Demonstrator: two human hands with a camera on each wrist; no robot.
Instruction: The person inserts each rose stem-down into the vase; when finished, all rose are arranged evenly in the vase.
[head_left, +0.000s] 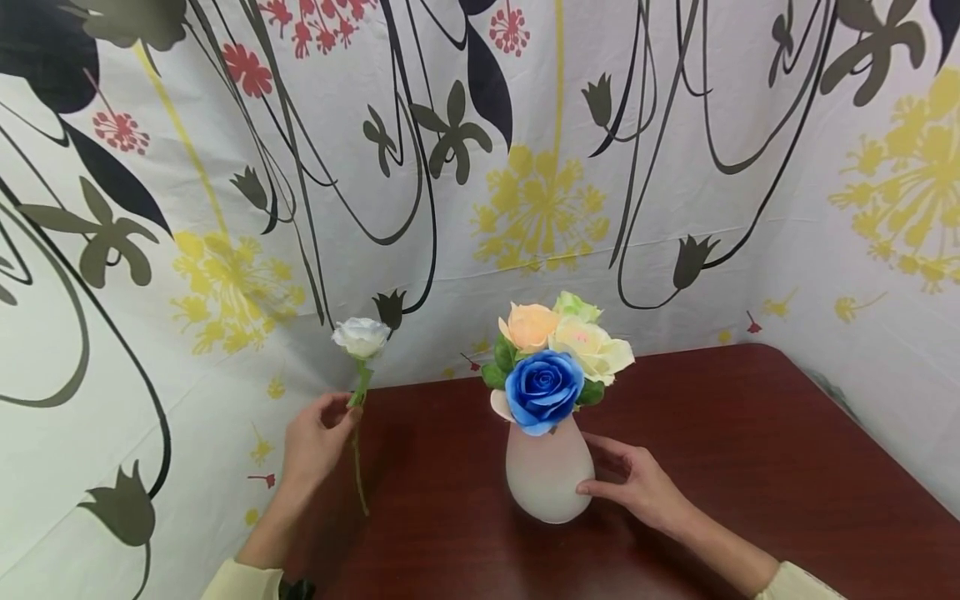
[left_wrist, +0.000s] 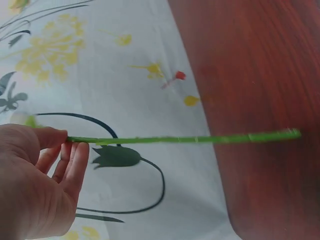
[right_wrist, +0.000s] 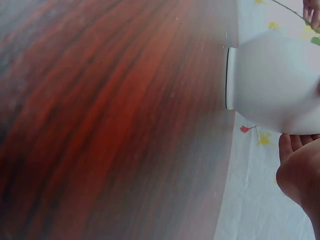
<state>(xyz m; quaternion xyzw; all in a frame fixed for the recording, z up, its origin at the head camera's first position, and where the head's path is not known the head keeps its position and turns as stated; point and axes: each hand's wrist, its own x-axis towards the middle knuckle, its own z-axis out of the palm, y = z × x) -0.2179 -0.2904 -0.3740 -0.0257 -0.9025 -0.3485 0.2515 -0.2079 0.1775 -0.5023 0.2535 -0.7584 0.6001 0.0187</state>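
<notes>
Between thumb and fingers, my left hand (head_left: 318, 443) pinches the green stem of a white artificial rose (head_left: 362, 337) just below its bloom. The stem (left_wrist: 200, 140) points down, its lower end free, as the left wrist view shows. A pale, rounded vase (head_left: 550, 477) stands upright to the right. My right hand (head_left: 643, 487) holds the vase's right side, thumb in front and fingers behind. Out of its mouth rise a blue rose (head_left: 545, 385), a peach rose (head_left: 529, 325), a cream rose (head_left: 596, 348) and a light green bloom (head_left: 576, 307). The blooms hide the vase's rim.
The dark red-brown wooden table (head_left: 720, 417) has a rounded corner at the back right. Close behind it hangs a white cloth (head_left: 435, 250) printed with flowers, which also runs along the left and right sides.
</notes>
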